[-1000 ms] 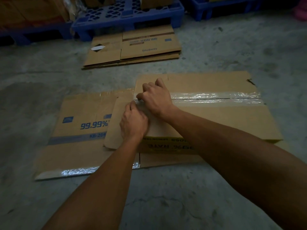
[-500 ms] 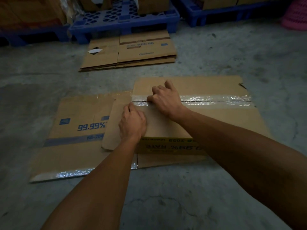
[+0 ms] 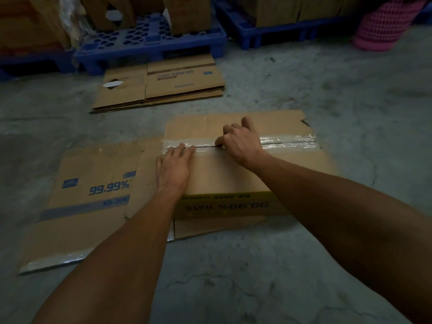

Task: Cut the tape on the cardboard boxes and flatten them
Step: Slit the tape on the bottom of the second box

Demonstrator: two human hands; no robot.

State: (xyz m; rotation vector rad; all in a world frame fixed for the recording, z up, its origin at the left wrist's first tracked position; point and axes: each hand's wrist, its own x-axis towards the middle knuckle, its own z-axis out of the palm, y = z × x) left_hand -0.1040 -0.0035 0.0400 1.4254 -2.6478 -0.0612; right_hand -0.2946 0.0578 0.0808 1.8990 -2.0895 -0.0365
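The left hand (image 3: 171, 168) lies flat — fingers straight — on the brown taped cardboard box (image 3: 233, 181) on the grey concrete floor (image 3: 233, 277). The right hand (image 3: 242, 141) is curled at the clear tape seam (image 3: 289, 142); whether it pinches anything, I cannot tell.

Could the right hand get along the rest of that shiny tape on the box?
Probably yes. The right hand already sits on the tape, and the stretch to its right on the box lies bare, with nothing over it.

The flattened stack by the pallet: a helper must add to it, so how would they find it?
Look to the blue pallet at the far wall. On the floor just before it lies the flattened stack, apart from the taped box; only it bears a small white label.
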